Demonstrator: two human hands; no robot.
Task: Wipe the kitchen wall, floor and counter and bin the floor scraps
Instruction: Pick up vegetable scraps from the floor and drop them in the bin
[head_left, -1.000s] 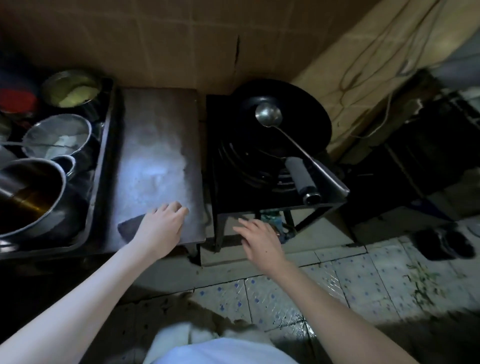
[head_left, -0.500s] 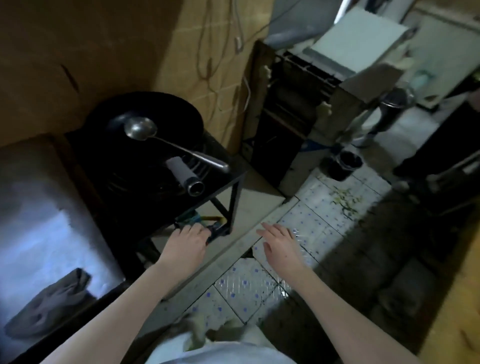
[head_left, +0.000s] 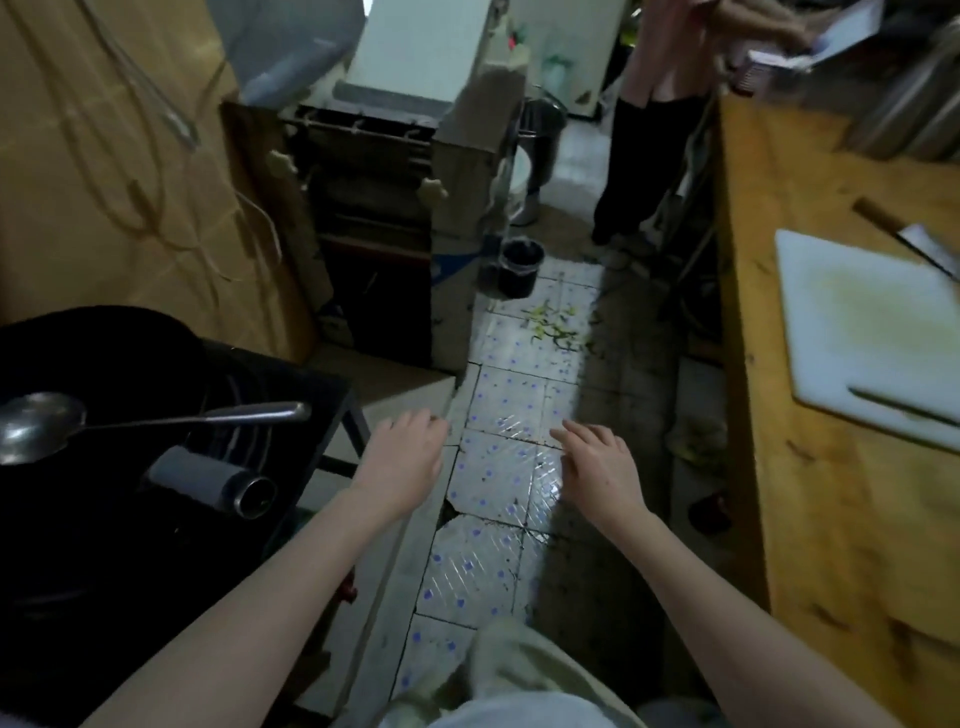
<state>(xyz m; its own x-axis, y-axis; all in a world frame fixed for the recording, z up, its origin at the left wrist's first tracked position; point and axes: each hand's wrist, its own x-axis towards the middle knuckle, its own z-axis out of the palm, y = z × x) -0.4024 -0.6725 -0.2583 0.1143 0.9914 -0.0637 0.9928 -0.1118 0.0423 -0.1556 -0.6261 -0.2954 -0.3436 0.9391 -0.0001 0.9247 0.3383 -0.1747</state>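
Green vegetable scraps (head_left: 556, 327) lie scattered on the white tiled floor (head_left: 498, 473) well ahead of me. A small black bucket (head_left: 519, 262) stands on the floor just beyond them. My left hand (head_left: 402, 460) hovers over the floor's left edge beside the stove stand, fingers loosely bent and empty. My right hand (head_left: 597, 465) hovers over the tiles with fingers spread, holding nothing. The brown wall (head_left: 104, 182) with hanging cords runs along the left. A wooden counter (head_left: 810, 415) runs along the right. No cloth is in view.
A black wok (head_left: 78, 364) with a steel ladle (head_left: 47, 426) sits on the stove at left. A metal machine (head_left: 384, 171) stands ahead on the left. A white cutting board (head_left: 872, 317) and a knife (head_left: 904, 234) lie on the counter. Another person's legs (head_left: 639, 171) stand at the aisle's far end.
The view has swung right from the steel worktop to the aisle. My left hand left the worktop and the grey cloth lying on it. Both hands now hover over the floor.
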